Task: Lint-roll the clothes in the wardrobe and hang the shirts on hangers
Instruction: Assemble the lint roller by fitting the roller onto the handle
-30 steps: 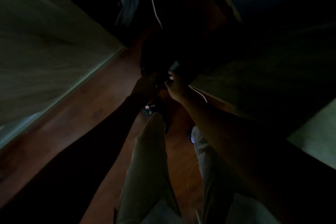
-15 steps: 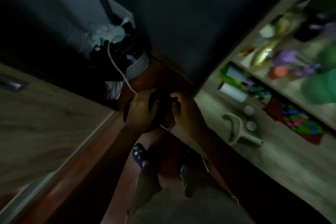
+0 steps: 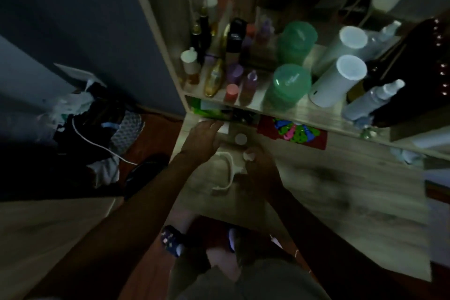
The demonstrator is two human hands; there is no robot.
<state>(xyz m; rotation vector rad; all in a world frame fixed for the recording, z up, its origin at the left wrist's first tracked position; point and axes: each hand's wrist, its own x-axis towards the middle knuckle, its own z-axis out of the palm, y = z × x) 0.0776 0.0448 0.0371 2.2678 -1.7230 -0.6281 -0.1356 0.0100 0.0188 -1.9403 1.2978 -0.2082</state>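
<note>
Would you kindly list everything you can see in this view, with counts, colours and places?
green jars: two, translucent green, upper shelf middle
white cylinders: two, white, upper shelf right
spray bottle: one, pale, shelf edge far right
small bottles: many, gold, purple, pink, black, upper shelf left; blurred, no exact count
red pack: one, red with bright shapes, under the shelf
lint-roller handle: one, white, on the lower surface between the hands
clothes pile: one, dark and white, floor at left
white cord: one, across the pile
left hand: open, reaching under the shelf
right hand: beside the handle; grip unclear
</note>
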